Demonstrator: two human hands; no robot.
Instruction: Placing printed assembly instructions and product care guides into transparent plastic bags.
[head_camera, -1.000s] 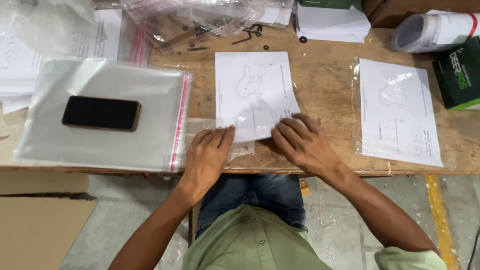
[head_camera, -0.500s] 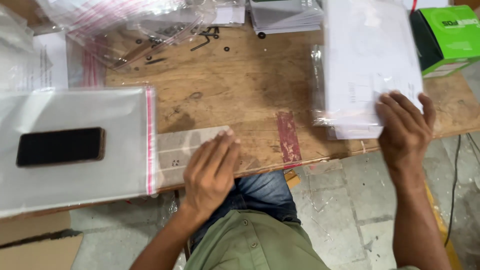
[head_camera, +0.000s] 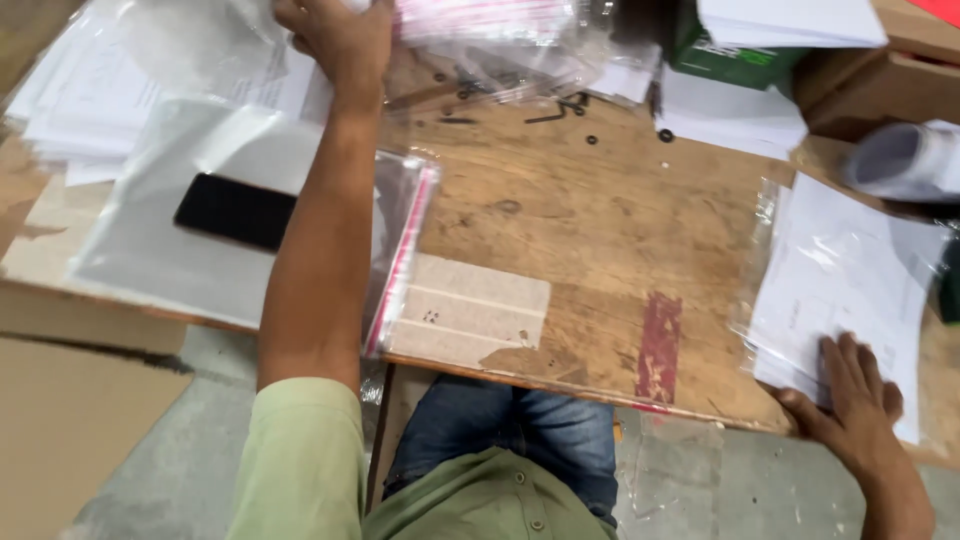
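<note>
My left hand (head_camera: 340, 38) reaches far across the wooden table (head_camera: 560, 230) to the heap of clear zip bags with pink strips (head_camera: 490, 30) at the back; whether it grips one I cannot tell. My right hand (head_camera: 850, 400) lies flat, fingers spread, on a stack of printed sheets in clear bags (head_camera: 850, 270) at the table's right front edge. Beneath my left forearm lies a pile of clear bags (head_camera: 230, 230) with a black phone (head_camera: 235, 210) on it.
Small black screws and hex keys (head_camera: 545, 115) lie scattered on the wood near the back. White paper stacks (head_camera: 740, 110), a green box (head_camera: 730, 50) and a cardboard box (head_camera: 880, 85) stand at the back right. Cardboard (head_camera: 70, 420) lies on the floor at left.
My left hand has left the table's front edge and stretched to the bags at the back. My right hand has set the bagged sheets down at the right and rests on them.
</note>
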